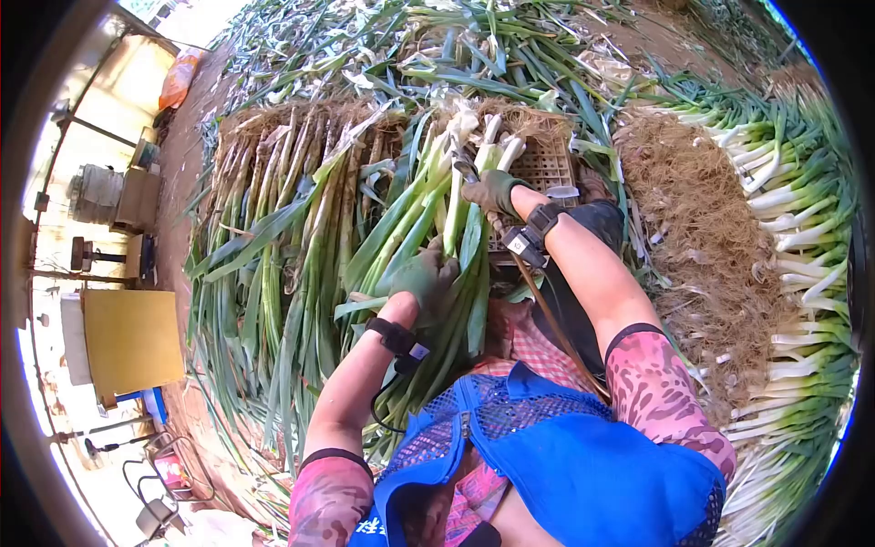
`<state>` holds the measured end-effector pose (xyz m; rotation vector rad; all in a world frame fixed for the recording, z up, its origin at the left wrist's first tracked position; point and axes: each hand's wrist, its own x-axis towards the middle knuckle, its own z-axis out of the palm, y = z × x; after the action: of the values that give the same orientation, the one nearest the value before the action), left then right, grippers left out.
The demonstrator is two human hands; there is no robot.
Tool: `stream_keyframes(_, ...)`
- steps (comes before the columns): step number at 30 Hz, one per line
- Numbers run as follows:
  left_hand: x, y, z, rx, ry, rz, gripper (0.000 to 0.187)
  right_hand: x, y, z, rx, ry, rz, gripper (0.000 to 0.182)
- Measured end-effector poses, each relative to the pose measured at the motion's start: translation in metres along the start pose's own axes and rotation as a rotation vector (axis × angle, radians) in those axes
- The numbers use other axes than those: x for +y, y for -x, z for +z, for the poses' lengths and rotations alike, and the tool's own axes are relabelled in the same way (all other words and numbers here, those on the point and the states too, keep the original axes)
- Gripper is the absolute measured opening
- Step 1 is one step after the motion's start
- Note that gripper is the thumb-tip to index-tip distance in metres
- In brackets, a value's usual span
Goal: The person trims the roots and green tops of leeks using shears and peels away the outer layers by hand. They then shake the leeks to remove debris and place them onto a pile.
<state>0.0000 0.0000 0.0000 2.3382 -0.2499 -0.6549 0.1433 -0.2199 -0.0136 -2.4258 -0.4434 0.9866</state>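
My left hand (424, 283), in a green glove, closes round the green part of a leek (453, 205) whose pale stalk points away from me. My right hand (493, 192), also gloved, grips a hose-fed nozzle tool (465, 166) whose tip is beside the white stalk. A brown hose (554, 314) runs from below this hand towards my lap. Peeled white leek ends (499, 146) lie just beyond my right hand, on a pale plastic crate (544, 166). Left of my hands lie many unpeeled leeks (301, 173), roots away from me.
Trimmed leeks (784, 223) are stacked in a curved row at the right, around a mass of brown roots (702, 237). Leaf scraps (365, 55) cover the ground ahead. At the left stand a yellow board (134, 337) and a metal-framed chair (169, 483).
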Motion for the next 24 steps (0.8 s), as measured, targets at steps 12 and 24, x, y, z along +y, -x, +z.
stream_keyframes(12,-0.088,0.007,-0.120,0.508,-0.582,-0.311,0.038,-0.010,0.105,0.041,0.228,-0.104,0.293,0.059)
stream_keyframes(24,-0.046,0.031,-0.177,0.412,-0.329,-0.360,0.029,0.015,0.174,0.106,0.338,-1.153,-0.122,0.029)
